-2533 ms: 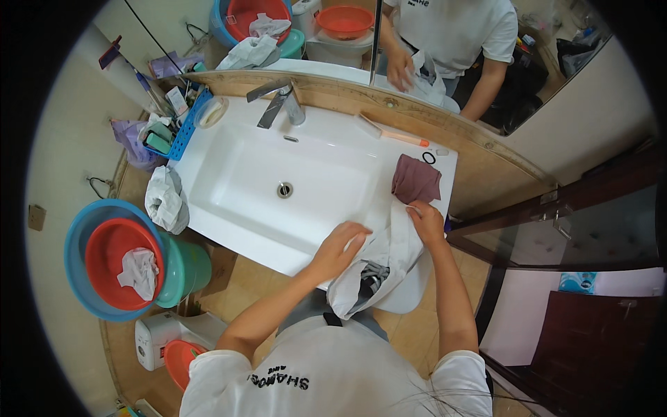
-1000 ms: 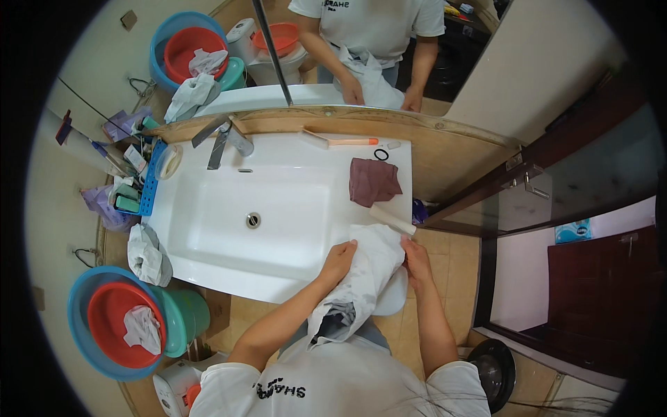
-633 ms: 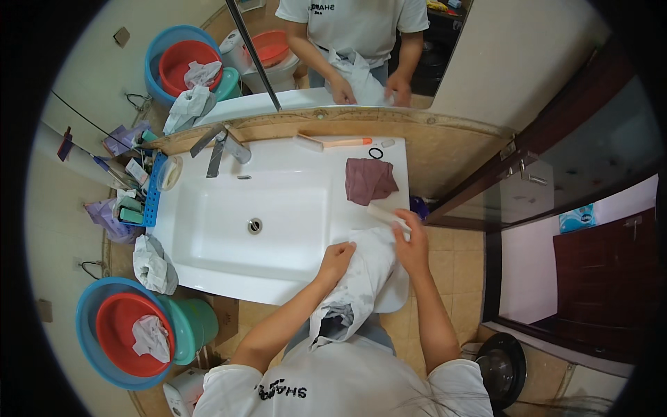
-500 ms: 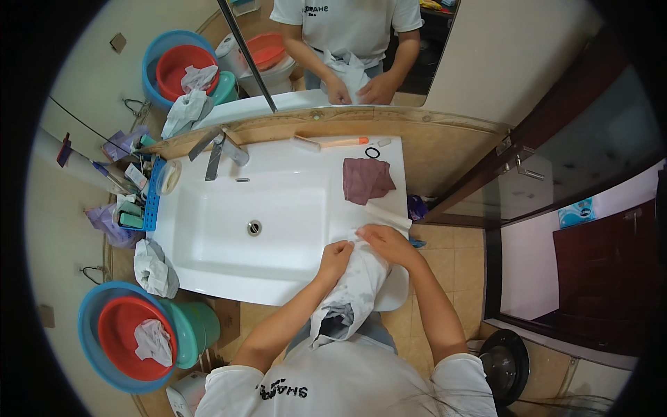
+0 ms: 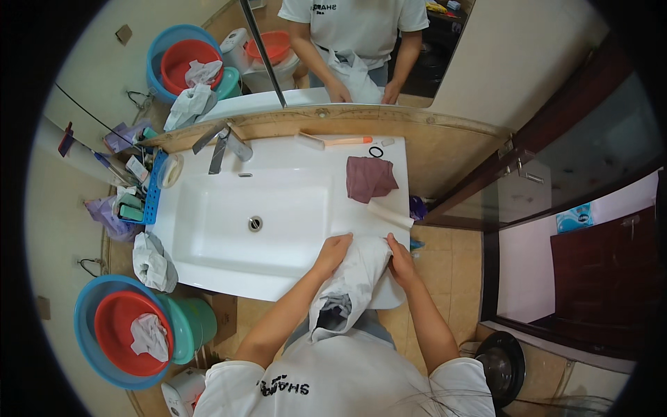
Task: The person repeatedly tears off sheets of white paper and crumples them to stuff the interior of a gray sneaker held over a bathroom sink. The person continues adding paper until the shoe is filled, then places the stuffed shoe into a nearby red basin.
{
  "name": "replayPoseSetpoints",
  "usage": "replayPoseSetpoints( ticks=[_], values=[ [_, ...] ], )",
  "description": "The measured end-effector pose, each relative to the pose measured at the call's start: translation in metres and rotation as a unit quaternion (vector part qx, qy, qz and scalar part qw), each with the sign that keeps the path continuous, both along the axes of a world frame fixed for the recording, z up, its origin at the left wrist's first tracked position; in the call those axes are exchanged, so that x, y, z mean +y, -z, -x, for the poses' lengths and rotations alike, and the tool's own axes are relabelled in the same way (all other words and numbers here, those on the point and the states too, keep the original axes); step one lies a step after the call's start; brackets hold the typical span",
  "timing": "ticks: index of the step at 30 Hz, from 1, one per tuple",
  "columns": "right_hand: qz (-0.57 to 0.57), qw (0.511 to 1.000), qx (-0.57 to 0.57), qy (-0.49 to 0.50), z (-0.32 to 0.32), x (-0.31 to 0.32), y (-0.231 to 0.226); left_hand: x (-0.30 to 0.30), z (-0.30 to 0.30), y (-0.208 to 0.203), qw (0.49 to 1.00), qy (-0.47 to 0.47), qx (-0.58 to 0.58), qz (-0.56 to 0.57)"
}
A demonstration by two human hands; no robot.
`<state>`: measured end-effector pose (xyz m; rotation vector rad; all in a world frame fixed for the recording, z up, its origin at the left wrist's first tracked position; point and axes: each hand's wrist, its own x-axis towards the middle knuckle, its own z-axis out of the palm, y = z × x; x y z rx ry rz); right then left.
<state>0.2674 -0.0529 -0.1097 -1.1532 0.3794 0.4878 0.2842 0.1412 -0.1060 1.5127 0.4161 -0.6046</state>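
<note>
A white, bag-like piece of cloth (image 5: 356, 267) lies across the front right edge of the sink counter. Its gaping end, with grey fabric inside, points toward my waist. My left hand (image 5: 335, 254) is closed on the upper left corner of the cloth. At the upper right corner, my right hand (image 5: 401, 260) pinches the cloth's edge, thumb uppermost. Between the two hands the cloth is spread flat. Just beyond them are a cream strip (image 5: 389, 214) and a folded mauve cloth (image 5: 370, 178).
The white sink (image 5: 253, 260) has a metal faucet (image 5: 229, 146) at its back left. A brush (image 5: 333, 141) and black hair tie (image 5: 376, 151) lie along the back edge. Blue and red basins (image 5: 104, 306) and a green bucket (image 5: 198, 326) stand at left, a mirror (image 5: 347, 62) behind.
My right hand has shifted from the cloth's far end to its right corner. The far end now looks flatter and more spread out. My left hand has stayed nearly in place.
</note>
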Motion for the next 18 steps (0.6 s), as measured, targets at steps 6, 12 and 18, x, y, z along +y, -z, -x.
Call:
replayPoseSetpoints(
  ticks=[6,12,18],
  values=[
    [0.127,0.982,-0.067,0.121,0.005,0.023,0.035,-0.001,-0.004,0.012,0.999,0.018,-0.031,-0.006],
    [0.397,0.916,-0.050,0.028,-0.020,0.034,0.014,0.011,-0.010,0.043,0.972,0.054,-0.131,-0.187],
    [0.431,0.877,-0.213,-0.007,-0.022,0.010,0.033,0.031,-0.017,0.042,0.922,0.123,-0.194,-0.313]
  ],
)
